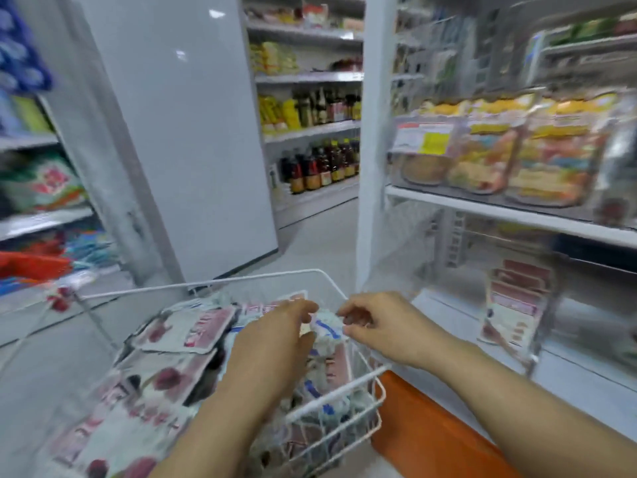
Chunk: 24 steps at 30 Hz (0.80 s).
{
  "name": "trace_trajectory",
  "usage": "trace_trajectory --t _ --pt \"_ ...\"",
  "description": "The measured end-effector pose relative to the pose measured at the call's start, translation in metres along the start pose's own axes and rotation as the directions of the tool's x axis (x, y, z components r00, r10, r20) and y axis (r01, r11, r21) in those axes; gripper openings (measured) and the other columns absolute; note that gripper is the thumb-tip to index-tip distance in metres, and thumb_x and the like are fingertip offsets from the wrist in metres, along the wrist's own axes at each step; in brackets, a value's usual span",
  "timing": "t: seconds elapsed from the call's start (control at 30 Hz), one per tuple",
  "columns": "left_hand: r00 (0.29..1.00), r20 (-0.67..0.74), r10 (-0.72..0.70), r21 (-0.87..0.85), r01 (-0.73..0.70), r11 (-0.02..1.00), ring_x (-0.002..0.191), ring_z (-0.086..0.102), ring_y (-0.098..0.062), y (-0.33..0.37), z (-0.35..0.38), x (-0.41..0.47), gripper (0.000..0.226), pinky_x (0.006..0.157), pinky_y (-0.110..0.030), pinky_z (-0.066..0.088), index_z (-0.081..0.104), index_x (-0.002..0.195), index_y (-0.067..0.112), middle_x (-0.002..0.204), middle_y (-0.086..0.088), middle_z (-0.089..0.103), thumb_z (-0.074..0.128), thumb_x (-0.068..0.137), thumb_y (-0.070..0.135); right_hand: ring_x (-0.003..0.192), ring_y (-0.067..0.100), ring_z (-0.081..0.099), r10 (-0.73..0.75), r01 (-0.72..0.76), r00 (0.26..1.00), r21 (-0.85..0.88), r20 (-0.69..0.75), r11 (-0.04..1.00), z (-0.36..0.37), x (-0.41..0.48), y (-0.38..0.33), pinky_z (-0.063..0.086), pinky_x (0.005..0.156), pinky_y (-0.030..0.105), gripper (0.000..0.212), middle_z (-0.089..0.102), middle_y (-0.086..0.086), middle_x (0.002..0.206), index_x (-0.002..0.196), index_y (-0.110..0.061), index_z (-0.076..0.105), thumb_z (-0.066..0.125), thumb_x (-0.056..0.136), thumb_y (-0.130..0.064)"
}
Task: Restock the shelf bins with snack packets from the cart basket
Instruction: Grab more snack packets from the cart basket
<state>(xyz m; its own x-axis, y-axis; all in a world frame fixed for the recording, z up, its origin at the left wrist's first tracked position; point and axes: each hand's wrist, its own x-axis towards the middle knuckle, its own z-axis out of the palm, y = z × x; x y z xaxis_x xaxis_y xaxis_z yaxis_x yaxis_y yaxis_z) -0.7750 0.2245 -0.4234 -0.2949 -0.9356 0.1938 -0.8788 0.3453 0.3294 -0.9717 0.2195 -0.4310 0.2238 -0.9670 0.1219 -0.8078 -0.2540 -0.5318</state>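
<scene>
White wire basket [213, 283] near, full of pink pkts [193, 329]; L grip [275, 343] & R grip [377, 326] both pinch white-blue pkt [327, 331] at its right side.

Cart basket [348, 391]: white wire. Snack packets [193, 326] in it: white, pink-maroon bands, dark red fruit print. One blue-and-white packet [327, 331] by basket's right rim. Orange panel [424, 426] under basket's right edge. Shelf bin [394, 167] clear; its bags [489, 157] yellow-orange. Bottles [320, 163] dark brown, yellow labels.

wire basket [241, 279] holds snack packets [193, 327]; white shelf [482, 209] carries clear bins [425, 174].
</scene>
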Motion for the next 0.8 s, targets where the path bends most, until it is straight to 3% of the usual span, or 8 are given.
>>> trace_trajectory --t 0.17,0.33,0.4,0.47,0.57,0.67,0.8 --pt "0.999 0.033 -0.04 0.144 0.034 0.989 0.12 0.058 -0.017 -0.008 0.003 0.003 0.046 0.092 -0.037 0.049 0.035 0.141 0.043 0.137 0.011 0.054 0.049 0.097 0.034 0.106 0.017 0.063 -0.037 0.044 0.983 -0.031 0.182 0.999 0.022 0.065 -0.012 0.048 0.089 0.025 0.043 0.065 0.004 0.125 0.13 -0.016 0.06 0.069 0.089 -0.028" --pt "0.994 0.019 -0.106 0.241 0.098 0.966 0.115 0.06 -0.019 -0.017 0.002 0.002 0.051 0.082 -0.034 0.044 0.034 0.14 0.041 0.133 0.008 0.055 0.049 0.095 0.023 0.121 0.02 0.055 -0.028 0.031 0.958 -0.007 0.287 0.999 0.041 0.108 -0.029 0.043 0.1 0.029 0.058 0.056 0.005 0.139 0.143 -0.016 0.045 0.065 0.091 -0.033" --pt "0.99 0.029 -0.136 0.263 0.123 0.957 0.116 0.059 -0.019 -0.018 -0.001 0.001 0.053 0.075 -0.033 0.036 0.032 0.141 0.038 0.133 0.008 0.054 0.052 0.094 0.021 0.111 0.017 0.06 -0.041 0.021 0.951 0.067 0.307 0.998 0.048 0.115 -0.033 0.048 0.096 0.031 0.047 0.062 0.002 0.128 0.136 -0.018 0.052 0.064 0.092 -0.029" --pt "0.985 0.043 -0.165 0.267 0.148 0.952 0.117 0.057 -0.019 -0.019 -0.004 0.002 0.052 0.074 -0.032 0.029 0.031 0.141 0.036 0.133 0.009 0.053 0.051 0.096 0.022 0.089 0.015 0.065 -0.025 -0.05 0.942 0.213 0.334 0.976 0.052 0.117 -0.036 0.054 0.083 0.034 0.029 0.068 0.0 0.102 0.123 -0.021 0.057 0.061 0.094 -0.021" --pt "0.985 0.016 -0.174 0.246 0.165 0.955 0.114 0.058 -0.019 -0.022 -0.008 0.003 0.05 0.072 -0.031 0.033 0.029 0.142 0.036 0.131 0.008 0.055 0.043 0.097 0.022 0.074 0.017 0.062 0.032 -0.226 0.92 0.46 0.391 0.858 0.056 0.12 -0.036 0.051 0.065 0.033 0.015 0.071 0.006 0.087 0.11 -0.018 0.062 0.06 0.096 -0.022" --pt "0.976 0.006 -0.217 0.172 0.212 0.962 0.11 0.061 -0.019 -0.031 -0.005 0.004 0.049 0.081 -0.033 0.049 0.033 0.14 0.036 0.127 0.009 0.058 0.042 0.095 0.02 0.071 0.021 0.069 0.092 -0.251 0.945 0.514 0.315 0.82 0.06 0.124 -0.035 0.05 0.063 0.032 0.017 0.075 0.01 0.089 0.099 -0.019 0.068 0.073 0.088 -0.03" --pt "0.971 -0.093 -0.221 0.088 0.229 0.969 0.106 0.063 -0.015 -0.04 -0.007 0.005 0.042 0.083 -0.038 0.054 0.04 0.133 0.039 0.126 0.014 0.061 0.051 0.095 0.025 0.074 0.013 0.067 0.159 -0.137 0.987 0.517 0.001 0.845 0.038 0.116 -0.034 0.05 0.063 0.023 0.019 0.071 -0.001 0.09 0.093 -0.024 0.063 0.078 0.083 -0.02"
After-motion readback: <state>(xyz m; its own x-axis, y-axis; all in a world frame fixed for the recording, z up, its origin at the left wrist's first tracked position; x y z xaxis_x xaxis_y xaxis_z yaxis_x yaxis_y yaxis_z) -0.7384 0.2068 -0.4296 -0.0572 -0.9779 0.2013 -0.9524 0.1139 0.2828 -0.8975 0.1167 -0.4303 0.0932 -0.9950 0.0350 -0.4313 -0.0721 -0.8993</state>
